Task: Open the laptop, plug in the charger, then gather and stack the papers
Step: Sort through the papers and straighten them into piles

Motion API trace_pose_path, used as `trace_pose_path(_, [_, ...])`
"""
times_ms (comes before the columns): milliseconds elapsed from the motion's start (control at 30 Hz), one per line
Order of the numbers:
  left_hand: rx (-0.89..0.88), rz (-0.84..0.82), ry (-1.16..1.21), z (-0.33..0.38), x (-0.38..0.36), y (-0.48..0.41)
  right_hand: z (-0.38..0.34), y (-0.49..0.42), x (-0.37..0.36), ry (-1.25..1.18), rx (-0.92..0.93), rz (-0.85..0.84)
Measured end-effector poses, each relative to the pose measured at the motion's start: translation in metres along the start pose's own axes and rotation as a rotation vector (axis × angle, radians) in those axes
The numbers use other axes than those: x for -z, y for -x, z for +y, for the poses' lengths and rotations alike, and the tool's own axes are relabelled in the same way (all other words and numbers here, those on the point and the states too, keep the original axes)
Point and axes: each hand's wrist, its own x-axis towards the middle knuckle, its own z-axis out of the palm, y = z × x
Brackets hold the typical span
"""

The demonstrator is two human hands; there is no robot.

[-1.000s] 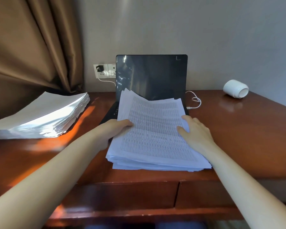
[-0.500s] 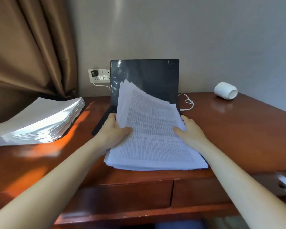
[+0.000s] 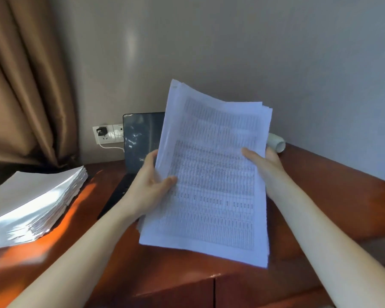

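A thick sheaf of printed papers (image 3: 211, 174) is lifted off the desk and tilted up toward me. My left hand (image 3: 149, 187) grips its left edge, thumb on the front. My right hand (image 3: 265, 167) grips its right edge, thumb across the top sheet. Behind the sheaf stands the open dark laptop (image 3: 140, 141), mostly hidden, its keyboard showing below my left wrist. A black charger (image 3: 102, 131) is plugged into the wall socket, and its white cable (image 3: 111, 147) runs toward the laptop.
A second tall pile of white papers (image 3: 31, 203) lies on the left of the wooden desk (image 3: 333, 196). A white cup (image 3: 276, 143) lies on its side at the back right. A brown curtain (image 3: 25, 85) hangs at the left.
Both hands have raised the sheaf from the desk and laptop keyboard and tipped it upright. The view has swung upward.
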Motion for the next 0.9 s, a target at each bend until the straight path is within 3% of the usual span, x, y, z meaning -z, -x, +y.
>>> trace_pose_path(200, [-0.038, -0.035, 0.084, 0.013, -0.057, -0.05, -0.045, 0.0, 0.034, 0.242, 0.338, 0.184])
trace_pose_path(400, [-0.137, -0.016, 0.358, 0.042, -0.107, -0.072, -0.069, 0.004, 0.073, 0.336, 0.553, 0.279])
trace_pose_path(533, [-0.156, -0.1, 0.423, 0.059, -0.115, -0.085, -0.064, 0.008, 0.1, 0.346, 0.487, 0.216])
trace_pose_path(667, [-0.184, -0.053, 0.489, 0.087, -0.115, -0.106, -0.085, 0.0, 0.116, 0.228, 0.411, 0.125])
trace_pose_path(900, [-0.241, -0.119, 0.524, 0.107, -0.111, -0.115, -0.111, -0.013, 0.111, 0.135, 0.388, 0.099])
